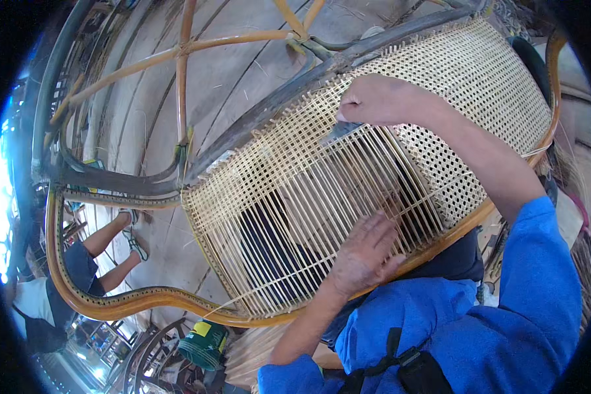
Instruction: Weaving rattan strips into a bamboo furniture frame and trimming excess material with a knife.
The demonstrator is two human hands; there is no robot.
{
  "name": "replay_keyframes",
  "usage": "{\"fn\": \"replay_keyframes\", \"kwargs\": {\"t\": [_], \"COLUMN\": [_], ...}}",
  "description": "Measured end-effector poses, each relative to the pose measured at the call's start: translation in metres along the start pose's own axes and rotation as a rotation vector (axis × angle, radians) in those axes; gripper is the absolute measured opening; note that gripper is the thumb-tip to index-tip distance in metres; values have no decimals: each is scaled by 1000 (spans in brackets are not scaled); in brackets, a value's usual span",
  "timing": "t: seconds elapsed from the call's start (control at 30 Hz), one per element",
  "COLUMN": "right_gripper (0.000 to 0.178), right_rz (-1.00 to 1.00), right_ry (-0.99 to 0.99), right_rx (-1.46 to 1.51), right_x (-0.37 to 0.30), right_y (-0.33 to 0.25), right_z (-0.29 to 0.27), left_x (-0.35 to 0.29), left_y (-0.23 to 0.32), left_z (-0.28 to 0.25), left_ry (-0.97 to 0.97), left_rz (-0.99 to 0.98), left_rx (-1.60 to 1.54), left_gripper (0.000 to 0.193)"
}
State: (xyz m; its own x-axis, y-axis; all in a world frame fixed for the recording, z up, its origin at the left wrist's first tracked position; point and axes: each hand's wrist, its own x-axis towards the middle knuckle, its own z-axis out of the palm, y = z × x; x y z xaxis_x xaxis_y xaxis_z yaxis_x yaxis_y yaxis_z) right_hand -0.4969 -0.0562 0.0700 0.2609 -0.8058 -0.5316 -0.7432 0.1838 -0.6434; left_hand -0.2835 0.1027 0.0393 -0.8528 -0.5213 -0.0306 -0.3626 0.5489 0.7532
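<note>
A long curved cane seat (479, 85) lies across my lap, finely woven at the right end and along the far edge. Its nearer middle has bare parallel strands (295, 223) with gaps between them. My right hand (377, 102) is closed over the weave's far side, gripping a flat grey blade-like tool (340, 133). The blade touches the strands at the edge of the woven part; its handle is hidden in my fingers. My left hand (364, 253) rests on the strands near the front rail, fingers stretched out and holding nothing.
A polished curved wooden frame (138, 301) with a row of holes borders the seat. Wooden poles (182, 98) and dark rails stand beyond it. At the left is another person (79, 269). A green bucket (202, 345) stands below the frame, beside loose cane strands (253, 351).
</note>
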Motion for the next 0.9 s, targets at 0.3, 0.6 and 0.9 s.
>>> {"fn": "replay_keyframes", "kwargs": {"t": [0.3, 0.6, 0.9], "right_gripper": [32, 33, 40], "right_rz": [46, 4, -157], "right_ry": [-21, -52, 153], "right_rx": [-20, 86, -230], "right_x": [8, 2, -18], "right_y": [20, 51, 23], "right_z": [-8, 23, 55], "left_x": [-1, 59, 58], "left_y": [18, -60, -49], "left_z": [18, 6, 8], "left_ry": [115, 445, 390], "left_rz": [-213, -898, -810], "left_rx": [-45, -30, 215], "left_gripper": [36, 44, 38]}}
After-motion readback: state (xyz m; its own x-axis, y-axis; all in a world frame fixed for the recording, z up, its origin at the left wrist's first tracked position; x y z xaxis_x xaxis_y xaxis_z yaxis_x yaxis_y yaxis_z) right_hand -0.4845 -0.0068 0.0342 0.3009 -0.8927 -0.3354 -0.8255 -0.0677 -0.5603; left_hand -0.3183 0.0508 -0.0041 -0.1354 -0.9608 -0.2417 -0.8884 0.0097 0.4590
